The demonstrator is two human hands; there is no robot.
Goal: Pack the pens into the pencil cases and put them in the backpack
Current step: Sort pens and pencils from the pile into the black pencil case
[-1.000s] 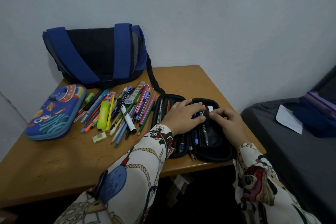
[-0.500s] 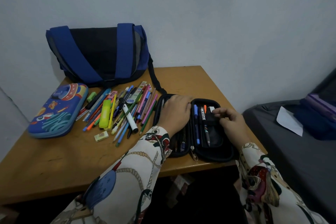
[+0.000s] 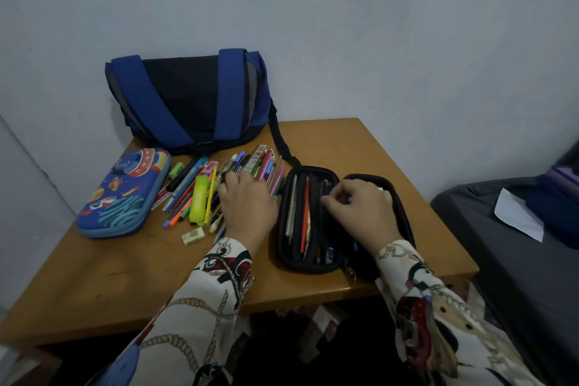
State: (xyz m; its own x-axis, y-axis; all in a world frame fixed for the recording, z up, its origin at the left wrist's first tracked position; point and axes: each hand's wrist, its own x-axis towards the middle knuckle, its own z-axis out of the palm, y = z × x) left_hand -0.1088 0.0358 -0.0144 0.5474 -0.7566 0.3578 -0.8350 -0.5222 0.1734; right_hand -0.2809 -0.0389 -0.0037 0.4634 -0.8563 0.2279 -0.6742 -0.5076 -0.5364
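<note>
Vs. 0.5 s ago: left hand (image 3: 247, 207) gone from the black pencil case (image 3: 308, 219), now over the loose pens (image 3: 200, 194) to its left; right hand (image 3: 360, 213) shifted toward the case's middle. Left half of case, covered before, now exposed w/ contents showing.

Left grip: palm down on the pile, fingers curled among the pens, tips near a dark pen; whether anything is actually pinched cannot be told. Right grip: fingers bent, thumb & forefinger pressed together at the centre divider of the case, seemingly pinching a small part there; item itself too small to name.

Black pencil case: open flat on table (image 3: 125, 279), near front edge, two halves side by side. Left half holds a silver mesh-pattern pen, an orange pencil (image 3: 305, 213) & dark pens in loops. Right half mostly hidden under right hand & sleeve.

Loose pens: fanned heap between the two cases, incl. lime highlighter (image 3: 200, 199), pink & blue barrels. White eraser (image 3: 193, 236) just in front of heap.

Blue space-print pencil case (image 3: 125, 194): shut, far left on table. Backpack (image 3: 191, 100): blue/black, at table's back, against wall, strap trailing toward black case.

Right of table: dark bed w/ white paper (image 3: 518, 219).
</note>
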